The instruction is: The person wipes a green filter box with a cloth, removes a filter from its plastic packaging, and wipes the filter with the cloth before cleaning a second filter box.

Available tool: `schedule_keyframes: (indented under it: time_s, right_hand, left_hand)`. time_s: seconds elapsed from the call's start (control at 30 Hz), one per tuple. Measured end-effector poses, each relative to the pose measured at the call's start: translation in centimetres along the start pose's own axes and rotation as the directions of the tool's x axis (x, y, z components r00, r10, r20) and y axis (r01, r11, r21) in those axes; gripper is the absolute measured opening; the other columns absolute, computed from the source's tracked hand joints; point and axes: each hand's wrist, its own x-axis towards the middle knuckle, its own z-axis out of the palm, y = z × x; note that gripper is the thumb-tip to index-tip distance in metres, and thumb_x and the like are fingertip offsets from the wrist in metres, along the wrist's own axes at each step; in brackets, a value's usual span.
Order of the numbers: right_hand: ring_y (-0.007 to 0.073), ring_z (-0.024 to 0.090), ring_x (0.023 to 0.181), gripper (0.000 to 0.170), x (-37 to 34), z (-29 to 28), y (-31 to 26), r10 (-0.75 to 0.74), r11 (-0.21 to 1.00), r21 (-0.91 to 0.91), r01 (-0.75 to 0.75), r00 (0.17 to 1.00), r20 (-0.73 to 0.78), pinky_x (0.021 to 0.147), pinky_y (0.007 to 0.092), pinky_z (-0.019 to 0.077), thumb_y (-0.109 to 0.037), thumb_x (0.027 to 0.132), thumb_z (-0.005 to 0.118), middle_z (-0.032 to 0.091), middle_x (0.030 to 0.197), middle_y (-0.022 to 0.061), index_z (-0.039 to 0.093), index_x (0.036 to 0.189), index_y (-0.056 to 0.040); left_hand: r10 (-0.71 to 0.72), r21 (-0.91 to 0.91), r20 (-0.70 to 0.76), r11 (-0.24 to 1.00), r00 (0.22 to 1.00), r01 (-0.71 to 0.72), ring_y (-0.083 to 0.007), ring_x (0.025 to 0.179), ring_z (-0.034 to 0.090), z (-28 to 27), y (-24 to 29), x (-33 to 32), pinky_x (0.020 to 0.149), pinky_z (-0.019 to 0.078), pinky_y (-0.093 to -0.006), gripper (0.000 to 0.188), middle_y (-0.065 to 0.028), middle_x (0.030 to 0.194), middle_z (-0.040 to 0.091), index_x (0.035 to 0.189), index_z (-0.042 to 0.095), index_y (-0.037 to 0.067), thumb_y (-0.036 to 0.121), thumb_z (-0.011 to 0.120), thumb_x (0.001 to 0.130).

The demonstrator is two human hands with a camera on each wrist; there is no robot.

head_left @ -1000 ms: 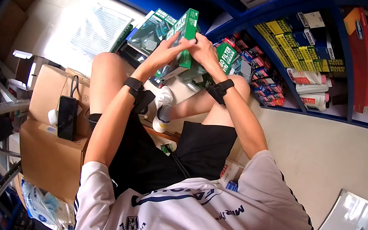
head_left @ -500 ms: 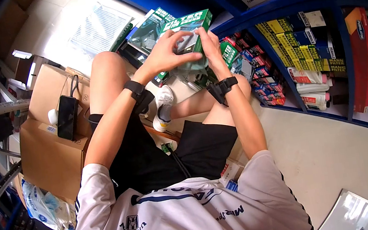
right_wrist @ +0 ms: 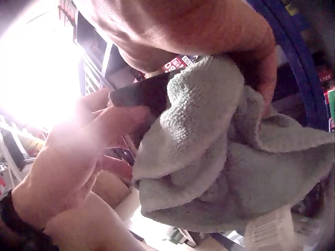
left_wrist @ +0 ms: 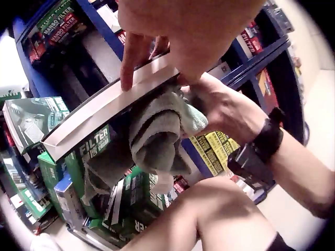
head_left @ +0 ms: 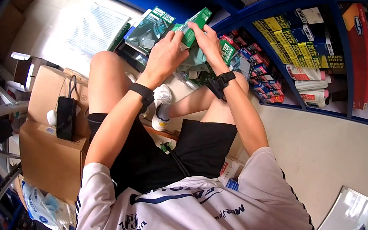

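In the head view a green filter box (head_left: 199, 19) is tilted between the two hands. My left hand (head_left: 164, 57) grips its left side with bent fingers; in the left wrist view a finger of the left hand (left_wrist: 191, 31) lies on the box's pale narrow side (left_wrist: 97, 115). My right hand (head_left: 208, 45) holds a grey-green cloth (head_left: 196, 56) and has its fingers at the box's right part. The cloth (right_wrist: 209, 151) hangs in folds below the right hand (right_wrist: 188, 29) in the right wrist view, hiding much of the box.
More filter boxes (head_left: 151, 30) lie beyond the hands. Blue shelving (head_left: 341, 46) with yellow boxes (head_left: 284, 44) stands at the right. On the left a cardboard box (head_left: 51, 157) carries a phone (head_left: 66, 118). The bent knees (head_left: 106, 67) flank the work.
The box has turned from showing its printed face to a steeper tilt, with its green side showing. My left hand has shifted slightly down and closed more on it; the right hand's fingers have moved along it.
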Motion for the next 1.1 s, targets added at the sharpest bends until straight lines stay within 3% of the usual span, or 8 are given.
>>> schedule_keyframes:
  time_s: [0.03, 0.1, 0.23, 0.33, 0.37, 0.6, 0.77, 1.1]
  right_hand:
    - [0.0224, 0.070, 0.092, 0.059, 0.4, 0.2, 0.4, -0.001, 1.000, 0.000, 0.001, 1.000, 0.000, 0.086, 0.0367, 0.0523, -0.062, 0.095, 0.070, 0.077, 0.097, 0.0122, 0.075, 0.101, -0.0035]
    - [0.0449, 0.074, 0.109, 0.060, 2.0, 0.8, 2.2, -0.020, 1.000, -0.012, 0.021, 0.998, 0.056, 0.094, 0.0526, 0.0540, -0.069, 0.100, 0.060, 0.078, 0.116, 0.0238, 0.072, 0.116, -0.0127]
    - [0.0511, 0.072, 0.108, 0.036, 2.2, 0.0, 4.0, -0.217, 0.972, -0.100, 0.210, 0.975, -0.057, 0.092, 0.0557, 0.0536, -0.046, 0.107, 0.059, 0.076, 0.113, 0.0256, 0.061, 0.127, -0.0166]
    - [0.0538, 0.072, 0.103, 0.054, 0.5, -2.2, 2.5, -0.373, 0.928, -0.047, 0.370, 0.918, -0.138, 0.089, 0.0579, 0.0543, -0.034, 0.102, 0.070, 0.074, 0.110, 0.0306, 0.043, 0.143, -0.0119]
    - [0.0396, 0.074, 0.086, 0.062, 0.1, -3.1, 2.0, -0.332, 0.941, -0.109, 0.321, 0.938, -0.104, 0.084, 0.0510, 0.0553, -0.037, 0.099, 0.077, 0.074, 0.113, 0.0245, 0.044, 0.145, -0.0095]
    - [0.0444, 0.074, 0.101, 0.051, -1.6, -5.4, -1.5, -0.753, 0.620, -0.297, 0.726, 0.657, 0.037, 0.085, 0.0508, 0.0581, -0.032, 0.101, 0.074, 0.074, 0.124, 0.0190, 0.057, 0.145, -0.0130]
    - [0.0377, 0.075, 0.103, 0.057, -3.2, -3.9, -3.1, -0.794, 0.499, -0.393, 0.773, 0.589, 0.149, 0.084, 0.0487, 0.0624, -0.021, 0.096, 0.074, 0.071, 0.129, 0.0096, 0.061, 0.152, -0.0290]
    - [0.0369, 0.075, 0.110, 0.048, -4.1, -1.1, -3.7, -0.855, 0.406, -0.288, 0.867, 0.472, 0.214, 0.090, 0.0474, 0.0633, -0.014, 0.093, 0.075, 0.069, 0.144, 0.0057, 0.073, 0.139, -0.0255]
  left_hand:
    - [-0.035, -0.016, -0.032, 0.999, 0.999, 0.035, -0.0463, 0.104, 0.068, -0.1, 0.1, 0.0, 0.089, 0.0568, -0.0512, 0.049, -0.0223, 0.119, 0.066, 0.133, 0.060, 0.003, 0.022, 0.081, 0.093]
    - [-0.070, -0.028, -0.100, 0.997, 0.993, 0.068, -0.0468, 0.102, 0.069, -0.3, -0.2, 0.3, 0.087, 0.0570, -0.0515, 0.047, -0.0232, 0.117, 0.067, 0.131, 0.061, 0.002, 0.022, 0.081, 0.094]
    - [-0.144, -0.090, -0.253, 0.988, 0.957, 0.125, -0.0460, 0.101, 0.071, -0.9, -1.9, 0.9, 0.085, 0.0567, -0.0502, 0.043, -0.0259, 0.112, 0.071, 0.127, 0.064, -0.001, 0.022, 0.081, 0.096]
    - [-0.137, -0.097, -0.315, 0.989, 0.939, 0.112, -0.0408, 0.089, 0.070, -1.1, -3.7, 1.1, 0.080, 0.0555, -0.0464, 0.043, -0.0247, 0.104, 0.072, 0.128, 0.066, -0.002, 0.023, 0.081, 0.097]
    - [-0.177, -0.116, -0.285, 0.982, 0.942, 0.149, -0.0388, 0.086, 0.069, -1.3, -3.9, 1.2, 0.078, 0.0549, -0.0453, 0.043, -0.0233, 0.102, 0.072, 0.129, 0.066, -0.002, 0.022, 0.081, 0.097]
    - [-0.231, -0.114, -0.289, 0.972, 0.929, 0.206, -0.0328, 0.076, 0.068, -1.0, -3.7, 1.0, 0.074, 0.0548, -0.0428, 0.043, -0.0204, 0.091, 0.072, 0.132, 0.068, 0.000, 0.019, 0.081, 0.096]
    - [-0.321, -0.177, -0.249, 0.943, 0.914, 0.283, -0.0334, 0.080, 0.072, -1.8, -2.8, 1.2, 0.078, 0.0567, -0.0424, 0.042, -0.0227, 0.094, 0.074, 0.133, 0.069, -0.001, 0.015, 0.080, 0.096]
    - [-0.222, -0.249, -0.317, 0.958, 0.922, 0.145, -0.0424, 0.089, 0.077, -1.8, -4.2, 1.1, 0.082, 0.0596, -0.0490, 0.040, -0.0289, 0.098, 0.075, 0.129, 0.071, -0.003, 0.007, 0.071, 0.091]
